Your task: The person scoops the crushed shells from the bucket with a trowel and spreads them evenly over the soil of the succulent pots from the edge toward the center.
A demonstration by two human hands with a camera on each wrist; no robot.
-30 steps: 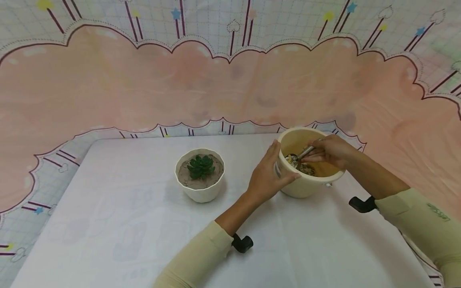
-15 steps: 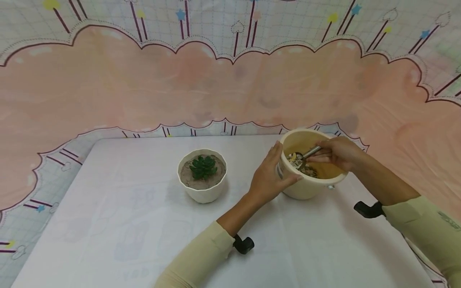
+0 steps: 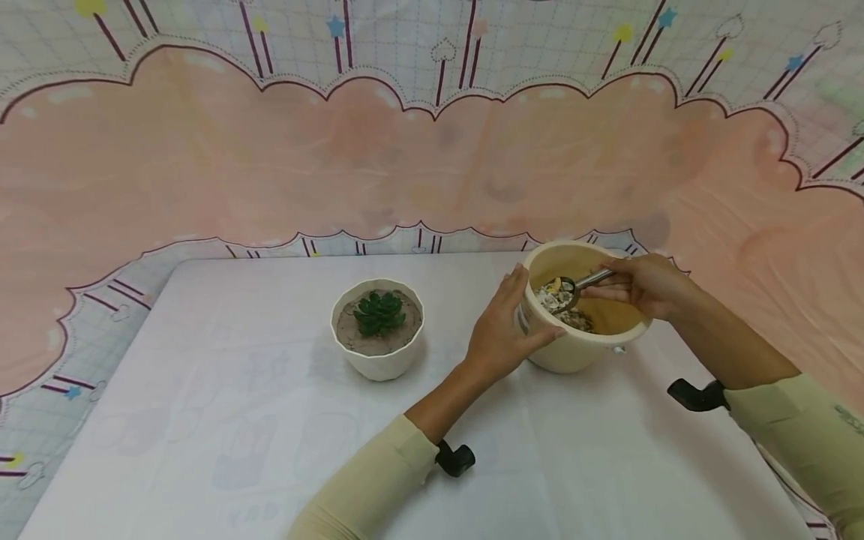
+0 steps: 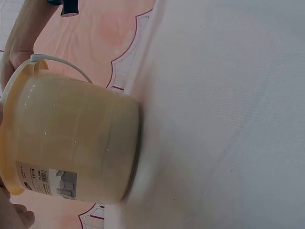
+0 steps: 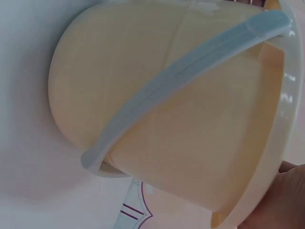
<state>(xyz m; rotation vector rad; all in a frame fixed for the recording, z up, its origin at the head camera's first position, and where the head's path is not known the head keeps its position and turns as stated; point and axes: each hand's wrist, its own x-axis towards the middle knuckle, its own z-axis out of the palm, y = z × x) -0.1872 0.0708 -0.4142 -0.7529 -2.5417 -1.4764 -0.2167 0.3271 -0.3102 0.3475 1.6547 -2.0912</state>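
Observation:
A cream bucket [image 3: 563, 356] stands on the table at the right in the head view, with a loose heap of white, yellow and grey bits [image 3: 555, 297] at its bottom. My left hand [image 3: 496, 334] holds the bucket's near left side, thumb at the front rim and fingers along the left. Inside the bucket, a metal spoon [image 3: 595, 277] slants down to the heap, its handle pinched by my right hand [image 3: 641, 285]. The left wrist view shows a printed label [image 4: 47, 181] on the bucket wall. A pale handle [image 5: 186, 67] hangs down the outside in the right wrist view.
Left of the bucket stands a white faceted pot [image 3: 378, 366] holding a green succulent [image 3: 379, 313] in grey-brown soil. Both stand on a white-covered table [image 3: 236, 420]. Behind rises a peach patterned cloth [image 3: 337, 172].
My right hand has drawn the spoon slightly right inside the bucket, and more of the pale heap shows. My left hand keeps its place on the bucket.

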